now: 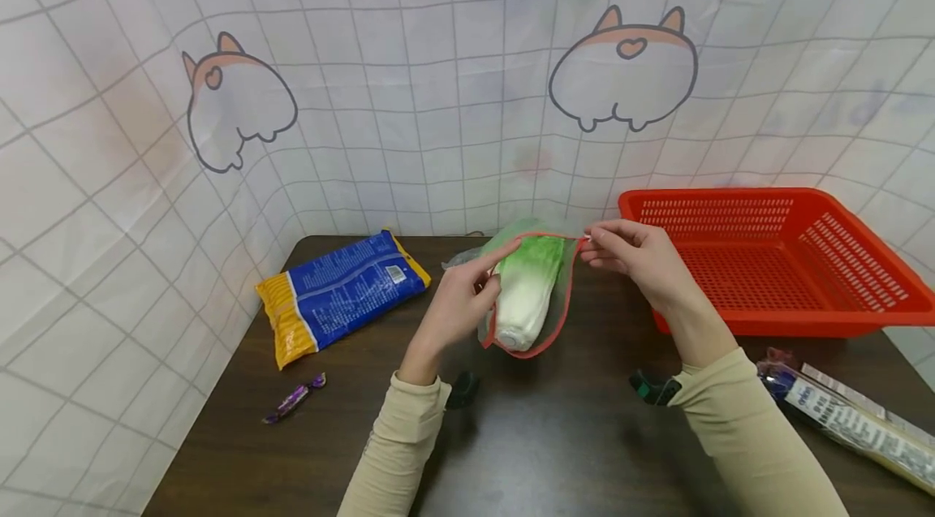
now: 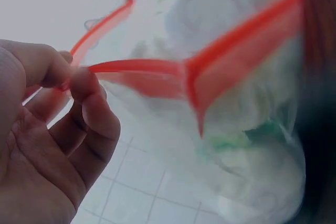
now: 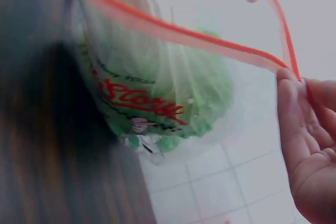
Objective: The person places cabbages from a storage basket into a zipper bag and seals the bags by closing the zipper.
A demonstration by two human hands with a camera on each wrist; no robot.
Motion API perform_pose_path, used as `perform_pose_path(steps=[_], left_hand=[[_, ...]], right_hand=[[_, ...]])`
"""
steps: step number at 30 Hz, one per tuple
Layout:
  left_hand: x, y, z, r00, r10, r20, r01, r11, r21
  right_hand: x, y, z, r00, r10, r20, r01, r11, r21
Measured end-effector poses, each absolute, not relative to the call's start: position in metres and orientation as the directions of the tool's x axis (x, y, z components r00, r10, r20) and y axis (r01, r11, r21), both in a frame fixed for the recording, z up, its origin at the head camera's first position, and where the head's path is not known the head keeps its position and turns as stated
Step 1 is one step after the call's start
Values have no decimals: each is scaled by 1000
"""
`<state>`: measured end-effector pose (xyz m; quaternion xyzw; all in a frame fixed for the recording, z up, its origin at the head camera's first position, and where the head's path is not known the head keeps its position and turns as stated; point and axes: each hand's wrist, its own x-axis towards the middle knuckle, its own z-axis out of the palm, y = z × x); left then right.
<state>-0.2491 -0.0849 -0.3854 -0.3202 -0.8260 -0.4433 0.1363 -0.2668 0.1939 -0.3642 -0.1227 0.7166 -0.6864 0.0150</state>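
A clear zip bag (image 1: 559, 330) with a red rim stands open at the middle of the table, and a napa cabbage (image 1: 527, 290) lies inside it, white base toward me and green leaves away. My left hand (image 1: 456, 298) pinches the red rim on the left; the left wrist view shows its thumb and fingers (image 2: 100, 111) on the red strip. On the opposite side, my right hand (image 1: 643, 257) pinches a corner of the rim between thumb and fingers. Red lettering and a small cartoon figure (image 3: 147, 141) are printed on the bag in the right wrist view.
A red plastic basket (image 1: 789, 322) stands at the right, close to my right hand. Before it lies a long wrapped package (image 1: 855, 415). At the left are a blue and yellow packet (image 1: 351, 290) and a purple wrapped candy (image 1: 295, 398). A tiled-pattern curtain (image 1: 424, 95) hangs behind the table.
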Motion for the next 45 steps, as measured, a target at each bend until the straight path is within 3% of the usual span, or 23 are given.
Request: perform_pose_path(steps=[6,10,24,29,34,42,45], left_hand=[[-250,-91,-384,-723,419,549,688,365,627],[-248,-91,-384,-732,420,536,675,348,650],[-240,-95,-390,-841,375,391,519,350,780],[-234,-105,-404,-789,544,287,557,436,707],[-229,-104,-415,-731,649,213,637,535,555],[-229,-100,-409,-690,629,357,724,605,333],[-238,-110,-400,-664,607,436,744,598,300]], right_hand=[[-269,186,-345,-973,-106,205,-181,-204,-962],[-270,181,-335,-963,-97,251,-213,-300,-930],[-265,171,-319,-961,-122,250,-202,-312,-928],[-266,169,-314,-967,-105,231,-188,-319,-929],[-266,169,-312,-972,-95,215,-174,-326,-929],[-271,171,-309,-979,-97,180,-147,-281,-949],[-276,179,-309,-976,-91,196,-179,-166,-970]])
